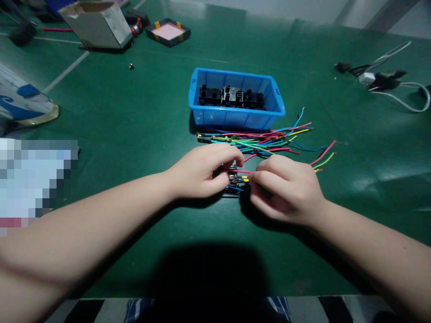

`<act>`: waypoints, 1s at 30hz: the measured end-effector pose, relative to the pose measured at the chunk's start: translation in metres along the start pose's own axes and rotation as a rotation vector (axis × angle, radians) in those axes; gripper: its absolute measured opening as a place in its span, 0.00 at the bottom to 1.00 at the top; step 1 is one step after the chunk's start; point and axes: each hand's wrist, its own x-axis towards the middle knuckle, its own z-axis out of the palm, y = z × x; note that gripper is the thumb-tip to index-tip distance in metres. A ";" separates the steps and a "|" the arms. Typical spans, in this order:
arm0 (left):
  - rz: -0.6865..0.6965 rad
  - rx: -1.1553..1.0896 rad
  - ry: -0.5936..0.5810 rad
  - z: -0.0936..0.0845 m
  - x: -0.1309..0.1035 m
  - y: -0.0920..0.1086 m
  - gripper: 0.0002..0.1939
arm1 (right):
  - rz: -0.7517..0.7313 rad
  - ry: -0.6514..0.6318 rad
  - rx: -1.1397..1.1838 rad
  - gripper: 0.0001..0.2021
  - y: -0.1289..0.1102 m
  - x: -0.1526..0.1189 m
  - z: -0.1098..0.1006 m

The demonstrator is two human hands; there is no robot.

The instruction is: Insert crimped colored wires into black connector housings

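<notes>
A small black plastic part (232, 189) lies on the green table between my hands, partly hidden by my fingers. Curled around its left side is my left hand (208, 171), holding it. My right hand (286, 187) pinches a yellow-green wire (245, 178) whose dark terminal end reaches into the part. A red wire (240, 171) and a blue wire (235, 188) also run at the part, above and below that one. Just beyond my hands lies a loose bundle of red, blue, green and yellow wires (259, 142), with metal terminals at its left end.
Behind the wires stands a blue bin (232, 117) holding several black plastic parts (232, 96). A white box (101, 27) and a black tray with a pink bottom (169, 31) are at the back left. Cables with plugs (380, 80) lie at the right.
</notes>
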 end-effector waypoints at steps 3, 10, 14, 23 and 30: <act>0.001 0.000 -0.003 0.000 0.000 0.000 0.14 | -0.017 0.006 -0.017 0.06 0.000 0.000 -0.001; -0.007 -0.010 -0.003 0.000 0.000 0.000 0.13 | -0.028 0.011 -0.013 0.04 0.001 -0.001 0.002; -0.007 -0.009 -0.011 0.000 0.000 0.000 0.13 | -0.045 0.027 0.010 0.05 0.001 -0.002 0.003; -0.015 -0.014 -0.029 -0.001 0.001 0.001 0.12 | -0.037 -0.008 -0.011 0.07 0.003 -0.003 0.003; 0.004 -0.088 -0.069 -0.005 0.002 0.000 0.12 | -0.066 -0.004 -0.006 0.07 0.003 -0.001 0.003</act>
